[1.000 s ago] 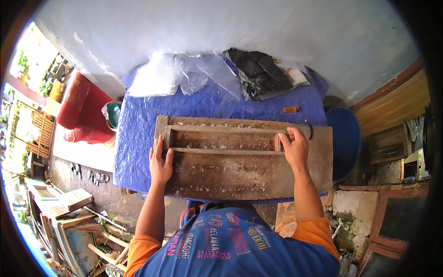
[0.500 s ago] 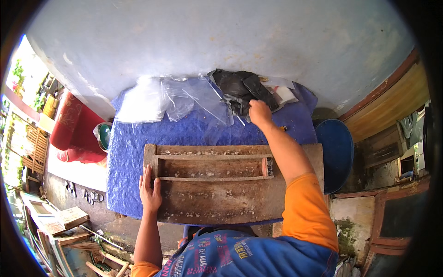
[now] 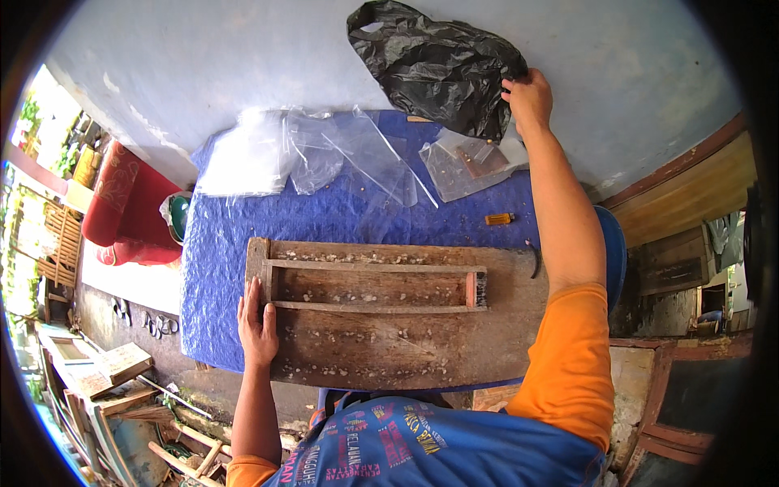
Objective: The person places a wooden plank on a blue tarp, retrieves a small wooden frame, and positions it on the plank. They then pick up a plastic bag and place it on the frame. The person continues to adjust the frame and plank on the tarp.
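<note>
My right hand (image 3: 531, 99) is closed on the right side of a crumpled black plastic bag (image 3: 442, 73), raised in front of the wall beyond the table. The bag hangs off to the left of my fingers, with a handle hole at its far left. My left hand (image 3: 258, 325) lies with straight fingers against the left end of a worn wooden board (image 3: 365, 349). On that board is a long narrow wooden frame (image 3: 373, 308) with a pinkish block and dark bristles (image 3: 476, 290) at its right end. Pale flecks dot the wood.
A blue covering (image 3: 219, 268) lies over the table. Clear plastic sheets or bags (image 3: 251, 158) spread along its far side, with a clear packet (image 3: 462, 174) further right. Nearer lie a small yellow object (image 3: 499, 219) and a dark curved piece (image 3: 534, 260). A blue tub (image 3: 614, 256) stands right.
My right hand has lifted the black bag from the table's far side, up and to the right, uncovering the clear packet. My left hand stays at the board's left end.
</note>
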The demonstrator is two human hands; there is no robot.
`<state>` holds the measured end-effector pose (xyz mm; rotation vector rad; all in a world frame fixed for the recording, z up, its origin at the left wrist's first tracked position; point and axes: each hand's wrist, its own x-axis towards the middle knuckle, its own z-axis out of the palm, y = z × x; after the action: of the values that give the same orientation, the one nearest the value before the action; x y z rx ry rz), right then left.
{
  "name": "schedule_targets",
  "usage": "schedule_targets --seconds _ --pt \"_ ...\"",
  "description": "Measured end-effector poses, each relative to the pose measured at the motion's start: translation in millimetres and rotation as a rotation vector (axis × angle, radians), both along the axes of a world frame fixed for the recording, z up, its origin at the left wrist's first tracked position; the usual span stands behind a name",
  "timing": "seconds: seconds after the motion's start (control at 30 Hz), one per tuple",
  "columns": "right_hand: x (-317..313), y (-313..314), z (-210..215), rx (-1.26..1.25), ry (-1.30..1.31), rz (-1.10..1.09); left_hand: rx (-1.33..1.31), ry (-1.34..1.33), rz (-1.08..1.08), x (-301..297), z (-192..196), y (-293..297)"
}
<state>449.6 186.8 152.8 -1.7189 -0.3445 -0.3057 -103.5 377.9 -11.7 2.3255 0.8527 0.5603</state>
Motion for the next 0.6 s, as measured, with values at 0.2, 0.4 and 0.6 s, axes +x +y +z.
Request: schedule_targets --seconds 0.2,0.4,0.6 --pt "-13.4 -2.0 -34.6 -0.393 -0.307 -0.194 -0.003 -0.002 0.001 -0.4 -1.2 0.1" --pt "-31.3 7.7 -73.6 -0.496 -0.280 -0.082 -0.003 -0.007 -0.006 -0.5 0.2 0.0" --pt "-27.2 -2.8 -103.9 -0.747 -0.520 -0.062 -0.013 -0.002 0.001 -0.3 2.4 -1.0"
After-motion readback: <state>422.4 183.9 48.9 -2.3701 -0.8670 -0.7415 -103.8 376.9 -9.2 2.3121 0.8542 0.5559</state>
